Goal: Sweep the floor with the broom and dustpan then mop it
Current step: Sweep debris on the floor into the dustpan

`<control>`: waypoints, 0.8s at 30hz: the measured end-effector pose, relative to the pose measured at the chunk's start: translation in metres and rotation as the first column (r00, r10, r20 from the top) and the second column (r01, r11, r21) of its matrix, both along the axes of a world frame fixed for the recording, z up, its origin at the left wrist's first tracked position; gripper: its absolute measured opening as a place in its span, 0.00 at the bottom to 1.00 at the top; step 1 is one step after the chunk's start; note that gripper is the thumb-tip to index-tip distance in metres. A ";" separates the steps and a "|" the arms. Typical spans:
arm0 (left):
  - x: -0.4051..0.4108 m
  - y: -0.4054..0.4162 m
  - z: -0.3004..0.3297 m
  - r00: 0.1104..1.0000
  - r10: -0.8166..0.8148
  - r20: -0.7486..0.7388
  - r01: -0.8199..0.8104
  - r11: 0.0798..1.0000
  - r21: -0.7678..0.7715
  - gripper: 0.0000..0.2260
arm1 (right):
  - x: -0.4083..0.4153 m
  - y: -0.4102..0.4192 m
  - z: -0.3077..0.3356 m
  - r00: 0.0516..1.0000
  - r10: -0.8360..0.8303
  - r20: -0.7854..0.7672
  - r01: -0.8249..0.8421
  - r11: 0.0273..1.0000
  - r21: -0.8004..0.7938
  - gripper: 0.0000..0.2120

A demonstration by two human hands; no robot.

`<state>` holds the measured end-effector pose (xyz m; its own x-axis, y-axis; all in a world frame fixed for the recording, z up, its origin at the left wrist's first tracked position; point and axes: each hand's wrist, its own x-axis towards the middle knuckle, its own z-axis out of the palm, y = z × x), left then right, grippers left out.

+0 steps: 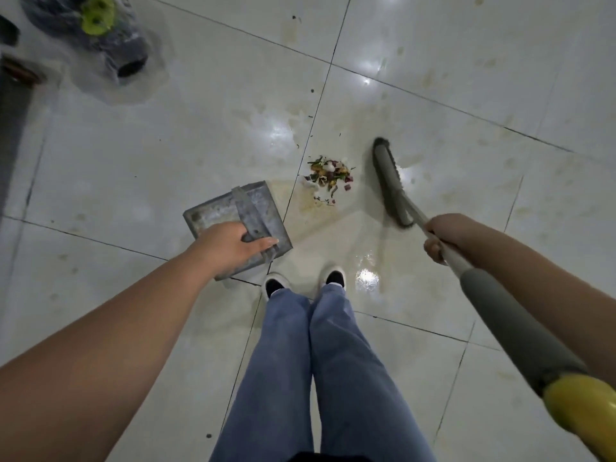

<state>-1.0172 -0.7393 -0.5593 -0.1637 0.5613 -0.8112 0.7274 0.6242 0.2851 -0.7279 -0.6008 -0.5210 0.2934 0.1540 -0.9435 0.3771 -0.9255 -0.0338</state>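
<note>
One broom [388, 181], one dustpan [233, 218], one debris pile [328, 175], two hands [230, 246] (both gripping), two shoes [274, 285].

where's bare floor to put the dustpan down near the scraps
Bare tile lies between the dustpan and the debris pile, left of the pile. The pile's right is crowded by the broom head; the plastic bag fills the far left corner.

Glossy pale floor tiles [166, 155], dark grout, yellowish stains, light glare.
</note>
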 end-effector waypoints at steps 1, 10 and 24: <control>0.002 0.003 -0.005 1.000 0.008 0.009 -0.008 1.000 0.006 0.20 | -0.005 -0.003 -0.004 0.999 -0.026 -0.034 0.025 0.999 -0.025 0.09; -0.008 0.017 -0.019 0.953 0.266 0.144 -0.265 0.964 -0.026 0.16 | 0.029 -0.002 0.028 0.997 -0.053 -0.051 0.052 0.999 -0.011 0.04; -0.021 -0.059 -0.023 0.899 0.421 0.123 -0.385 0.892 -0.239 0.20 | 0.008 0.053 0.030 0.995 0.086 -0.049 -0.081 0.993 0.084 0.12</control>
